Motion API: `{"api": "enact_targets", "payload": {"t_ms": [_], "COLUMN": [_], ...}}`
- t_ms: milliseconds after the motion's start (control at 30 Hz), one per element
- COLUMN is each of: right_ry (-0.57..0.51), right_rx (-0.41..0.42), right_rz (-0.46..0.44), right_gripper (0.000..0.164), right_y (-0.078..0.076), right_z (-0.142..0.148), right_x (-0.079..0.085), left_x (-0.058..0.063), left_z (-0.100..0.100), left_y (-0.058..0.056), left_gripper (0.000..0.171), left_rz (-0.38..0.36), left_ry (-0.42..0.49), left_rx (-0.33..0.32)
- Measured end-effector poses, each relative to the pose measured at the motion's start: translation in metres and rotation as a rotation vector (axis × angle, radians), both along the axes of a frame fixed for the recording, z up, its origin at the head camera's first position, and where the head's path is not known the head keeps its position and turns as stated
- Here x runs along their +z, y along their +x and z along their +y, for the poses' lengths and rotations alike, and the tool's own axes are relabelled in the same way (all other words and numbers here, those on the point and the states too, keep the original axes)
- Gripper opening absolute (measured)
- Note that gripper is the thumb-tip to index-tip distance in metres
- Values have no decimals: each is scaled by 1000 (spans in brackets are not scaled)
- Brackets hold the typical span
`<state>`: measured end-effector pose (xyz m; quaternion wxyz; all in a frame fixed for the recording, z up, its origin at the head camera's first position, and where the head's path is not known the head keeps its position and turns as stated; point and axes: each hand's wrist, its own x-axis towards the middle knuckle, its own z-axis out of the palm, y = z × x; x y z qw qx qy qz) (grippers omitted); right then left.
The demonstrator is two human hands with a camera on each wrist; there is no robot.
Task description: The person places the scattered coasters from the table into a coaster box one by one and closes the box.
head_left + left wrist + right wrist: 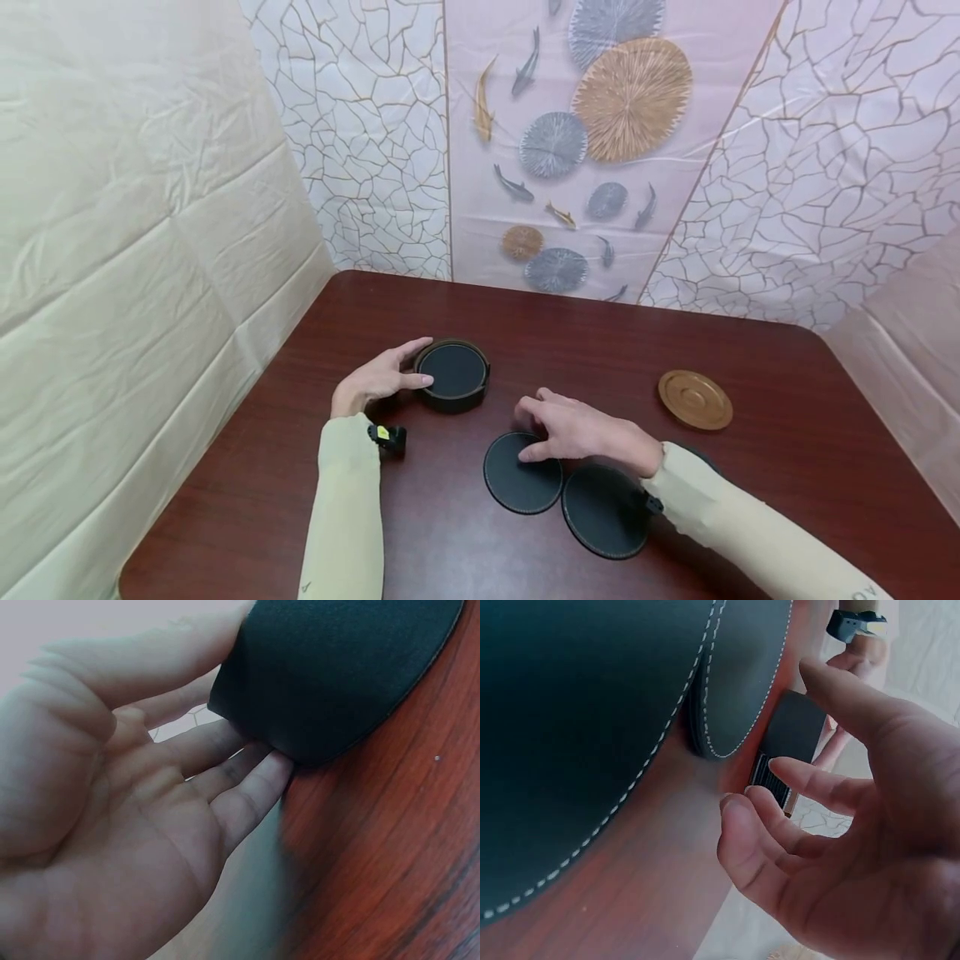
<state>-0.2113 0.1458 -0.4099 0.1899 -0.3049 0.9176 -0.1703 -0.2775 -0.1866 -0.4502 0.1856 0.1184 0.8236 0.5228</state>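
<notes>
My left hand (381,377) grips the left side of a round dark coaster holder (450,406), thumb at its near side and fingers around the far side. A black coaster (454,369) lies on top inside it, and the right wrist view shows dark layered edges through a slot in its wall. My right hand (573,429) is over a black round coaster (517,487) with a stitched edge, fingers loosely bent and nothing between them. Beside it lies a second black coaster (603,517), partly covered by the right wrist.
A brown round wooden piece (695,400) with ring grooves lies at the right. Another dark disc (697,455) shows behind the right sleeve, mostly hidden. The dark red wooden table (420,517) meets a patterned cloth backdrop (375,167) at the back.
</notes>
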Motion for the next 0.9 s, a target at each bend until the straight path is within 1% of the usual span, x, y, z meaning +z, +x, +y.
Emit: {"api": "enact_targets", "payload": {"t_ms": [233,367,567,900], "right_ry": [119,169,179,170], "right_rx": [-11,-25,-44,-1], "right_rz": [-43,-72,-95,-96], "right_gripper": [56,57,57,60], "right_y": [3,4,1,-4], "right_z": [-1,-4,-10,-10], "right_x": [-3,-4,-5,-1], "left_x": [-1,0,0,1], "left_z": [1,2,0,1], "left_y": [0,0,2,2], "left_gripper": [77,77,78,77], "left_rz": [4,9,18,8], "left_ry": [-19,-18,-14,-5], "left_rx": [-2,-6,-12,-8]}}
